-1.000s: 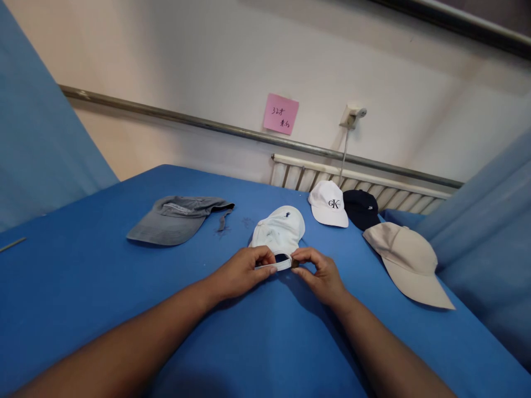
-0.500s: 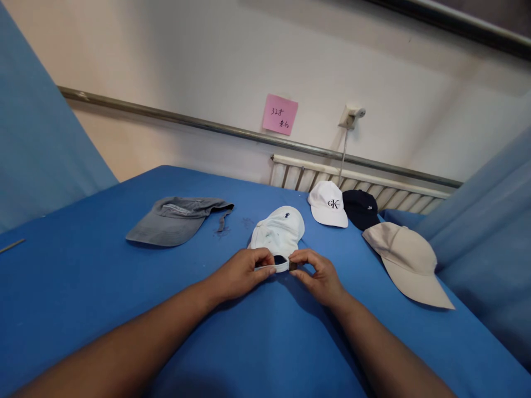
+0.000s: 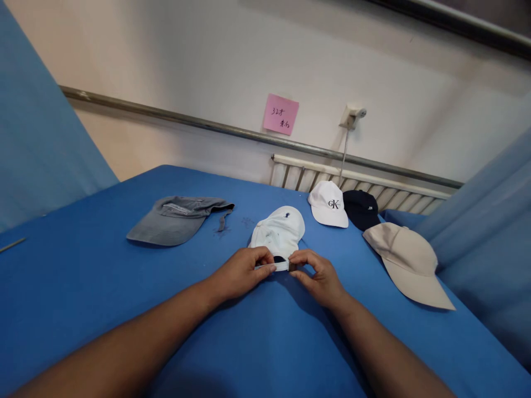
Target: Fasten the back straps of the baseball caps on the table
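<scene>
A white baseball cap point(image 3: 279, 229) with a small dark emblem lies on the blue-covered table point(image 3: 232, 342), its back strap point(image 3: 281, 266) towards me. My left hand point(image 3: 244, 271) pinches the left part of that strap between thumb and fingers. On the other side, my right hand point(image 3: 318, 276) grips the strap's right end, where a small dark brownish piece shows between thumb and forefinger. A dark gap shows between the strap and the crown. Fingertips hide both strap ends in part.
A grey cap point(image 3: 176, 221) with a loose strap lies to the left. A white cap with black letters point(image 3: 328, 203), a navy cap point(image 3: 360, 209) and a beige cap point(image 3: 409, 262) sit at right. Beyond are a radiator point(image 3: 298, 174) and blue curtains point(image 3: 489, 232). A thin stick point(image 3: 12, 245) lies far left.
</scene>
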Demonstrator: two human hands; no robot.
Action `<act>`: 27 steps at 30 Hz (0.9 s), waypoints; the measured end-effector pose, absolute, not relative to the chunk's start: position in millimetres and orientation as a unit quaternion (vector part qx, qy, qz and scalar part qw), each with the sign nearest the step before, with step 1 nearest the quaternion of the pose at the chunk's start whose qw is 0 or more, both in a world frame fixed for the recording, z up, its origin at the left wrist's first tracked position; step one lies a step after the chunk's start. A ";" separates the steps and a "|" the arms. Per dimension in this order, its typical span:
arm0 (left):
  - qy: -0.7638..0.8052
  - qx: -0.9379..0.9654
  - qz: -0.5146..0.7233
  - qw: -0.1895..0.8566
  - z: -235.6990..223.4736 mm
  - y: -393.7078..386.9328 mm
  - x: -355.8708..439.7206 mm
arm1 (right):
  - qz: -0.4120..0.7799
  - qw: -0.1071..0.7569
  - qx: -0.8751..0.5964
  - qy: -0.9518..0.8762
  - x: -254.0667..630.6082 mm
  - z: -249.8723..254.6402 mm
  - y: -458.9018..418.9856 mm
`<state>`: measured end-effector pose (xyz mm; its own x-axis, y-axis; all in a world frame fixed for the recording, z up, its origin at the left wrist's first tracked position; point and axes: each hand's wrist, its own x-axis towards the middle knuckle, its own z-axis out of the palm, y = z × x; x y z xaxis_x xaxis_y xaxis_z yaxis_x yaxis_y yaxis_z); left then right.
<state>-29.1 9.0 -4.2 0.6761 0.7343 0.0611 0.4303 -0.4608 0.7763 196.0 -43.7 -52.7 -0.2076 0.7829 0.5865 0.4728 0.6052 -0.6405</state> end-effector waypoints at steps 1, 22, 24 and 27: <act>0.350 0.832 0.197 0.383 -4.3 9.0 -29.2 | 0.159 0.472 -0.413 -0.763 195.9 -51.9 -44.1; 0.351 0.847 0.189 0.351 -2.1 7.4 -29.9 | 0.134 0.420 -0.418 -0.794 195.2 -44.4 -49.7; 0.352 0.849 0.187 0.347 -1.2 7.3 -30.1 | 0.137 0.424 -0.420 -0.791 195.1 -45.8 -49.5; 0.346 0.852 0.180 0.350 0.6 7.1 -30.2 | 0.145 0.441 -0.424 -0.778 195.4 -50.6 -47.8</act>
